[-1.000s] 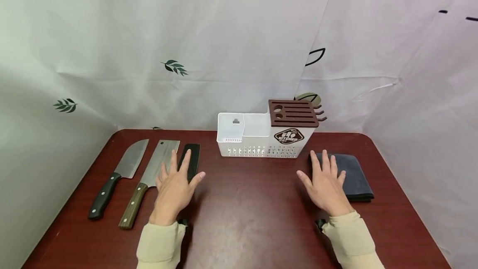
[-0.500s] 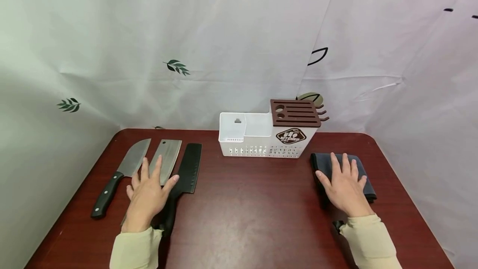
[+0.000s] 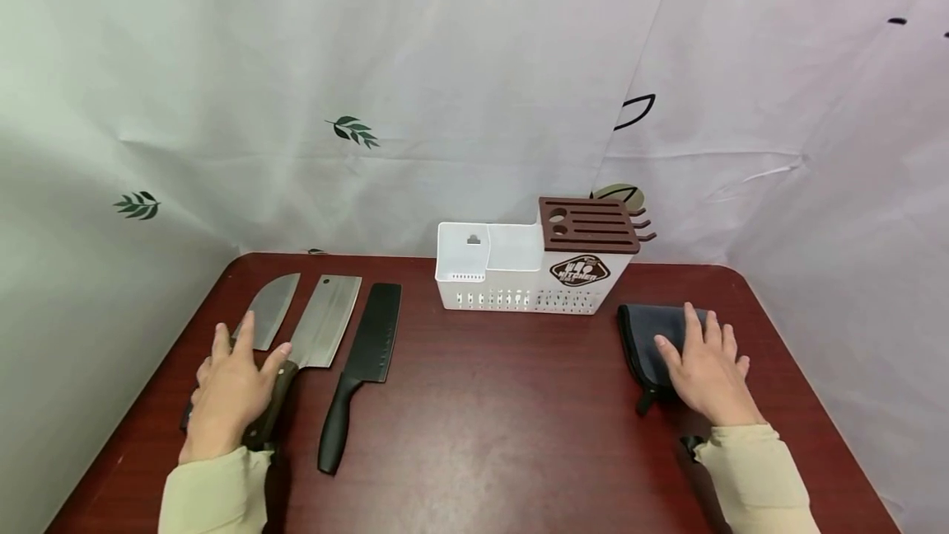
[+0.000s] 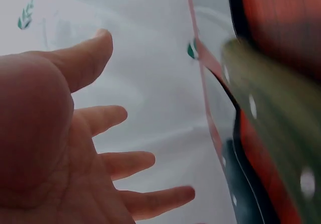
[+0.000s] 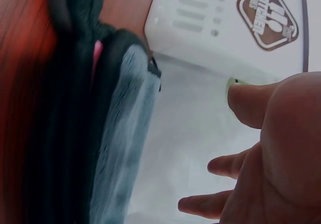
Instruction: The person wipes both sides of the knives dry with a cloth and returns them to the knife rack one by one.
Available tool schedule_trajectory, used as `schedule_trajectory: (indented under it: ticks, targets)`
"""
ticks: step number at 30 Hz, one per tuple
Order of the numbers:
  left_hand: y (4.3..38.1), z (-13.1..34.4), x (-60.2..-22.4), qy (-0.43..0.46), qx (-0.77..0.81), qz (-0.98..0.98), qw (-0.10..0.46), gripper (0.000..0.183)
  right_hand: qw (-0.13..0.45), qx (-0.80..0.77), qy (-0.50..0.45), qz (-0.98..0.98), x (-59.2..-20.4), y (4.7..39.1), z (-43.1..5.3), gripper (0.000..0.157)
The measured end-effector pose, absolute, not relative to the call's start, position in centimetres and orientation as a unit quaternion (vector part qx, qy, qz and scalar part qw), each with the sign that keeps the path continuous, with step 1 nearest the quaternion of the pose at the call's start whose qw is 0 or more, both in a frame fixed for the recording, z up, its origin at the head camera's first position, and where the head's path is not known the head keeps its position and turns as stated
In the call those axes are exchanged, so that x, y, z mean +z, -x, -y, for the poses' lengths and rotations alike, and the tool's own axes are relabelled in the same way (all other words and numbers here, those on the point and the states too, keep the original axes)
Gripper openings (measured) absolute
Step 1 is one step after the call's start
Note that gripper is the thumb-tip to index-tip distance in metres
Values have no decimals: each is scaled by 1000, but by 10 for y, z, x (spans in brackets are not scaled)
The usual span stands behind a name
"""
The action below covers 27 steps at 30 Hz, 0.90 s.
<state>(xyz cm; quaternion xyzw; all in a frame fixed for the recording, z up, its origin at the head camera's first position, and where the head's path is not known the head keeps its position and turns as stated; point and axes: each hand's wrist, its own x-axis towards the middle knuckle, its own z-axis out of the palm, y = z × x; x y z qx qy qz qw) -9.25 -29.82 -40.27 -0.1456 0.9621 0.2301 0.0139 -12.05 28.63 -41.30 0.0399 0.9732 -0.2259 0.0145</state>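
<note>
My left hand (image 3: pixel 231 394), fingers spread, hovers above the handles of two knives at the left. Under it lie a black-handled knife (image 3: pixel 273 310), its handle mostly covered, and a cleaver (image 3: pixel 326 321) with a wooden handle (image 4: pixel 281 118). A black-bladed knife (image 3: pixel 374 336) lies just to their right, fully in view. Over at the right, my right hand (image 3: pixel 713 373) is spread above a folded dark grey cloth (image 3: pixel 652 340) with black edging, covering its right part. In the right wrist view the palm and fingers stand apart from the cloth, and nothing is between them.
A white perforated kitchen rack (image 3: pixel 511 270) with a brown slotted top (image 3: pixel 589 225) and side hooks stands at the back of the dark red table (image 3: pixel 474 419). A pale patterned curtain (image 3: pixel 460 89) hangs behind and along both sides.
My left hand has moved left, off the black-bladed knife and over the other two handles. My right hand has shifted right across the dark cloth. The rack and knives stay in place.
</note>
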Motion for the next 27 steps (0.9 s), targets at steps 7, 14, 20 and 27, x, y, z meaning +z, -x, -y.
schedule_trajectory:
  ticks: [7, 14, 20, 27]
  targets:
    - [93, 329, -404, 167, 234, -958, 15, 84, 28, -225, -55, -972, -413, 121, -302, 83]
    - [99, 358, -403, 193, 219, -956, 42, 80, 35, -217, -63, -974, -411, 125, -317, 81]
    - [103, 375, -406, 205, 205, -953, 88, 85, 44, -209, -66, -975, -411, 129, -332, 80]
    - [104, 385, -416, 217, 191, -947, 143, 91, 61, -197, -54, -977, -409, 132, -345, 76]
